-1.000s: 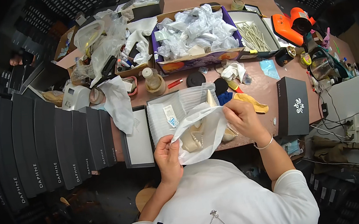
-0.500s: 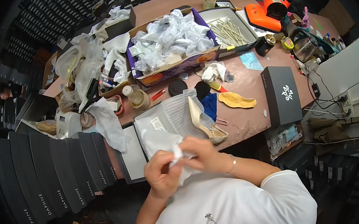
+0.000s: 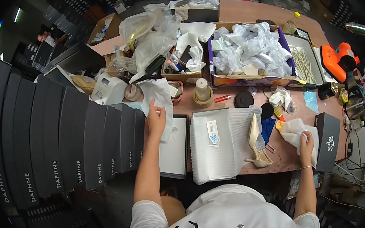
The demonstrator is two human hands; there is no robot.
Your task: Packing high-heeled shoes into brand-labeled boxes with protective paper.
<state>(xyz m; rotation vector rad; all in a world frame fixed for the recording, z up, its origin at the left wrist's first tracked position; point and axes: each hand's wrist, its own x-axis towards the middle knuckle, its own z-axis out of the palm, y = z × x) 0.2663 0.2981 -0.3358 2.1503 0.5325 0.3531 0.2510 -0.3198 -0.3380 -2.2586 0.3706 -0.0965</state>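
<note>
My left hand [image 3: 156,118] reaches to a white paper sheet [image 3: 159,92] draped at the table's left side; its fingers are apart and touch or nearly touch the paper. Far to the right, my right hand [image 3: 307,145] grips a crumpled white sheet [image 3: 294,132], paper or thin cloth, beside a dark shoebox [image 3: 328,141]. Between my hands lies an open box lined with white foam sheet [image 3: 202,156], with a small label packet [image 3: 212,133] on the lining. One cream high-heeled shoe [image 3: 253,135] with a beaded strap rests on the foam's right edge.
A shallow white-lined box part [image 3: 173,154] sits left of the foam. Dark shoeboxes [image 3: 64,138] stand in a row at left. Behind are a purple carton [image 3: 254,80] of crumpled plastic, a bottle [image 3: 202,90] and an orange device [image 3: 335,62]. Another person [image 3: 47,37] is at far left.
My hands, together on white paper before my chest, have parted: left to the draped sheet, right to the table's right side with a white sheet. The view has swung left.
</note>
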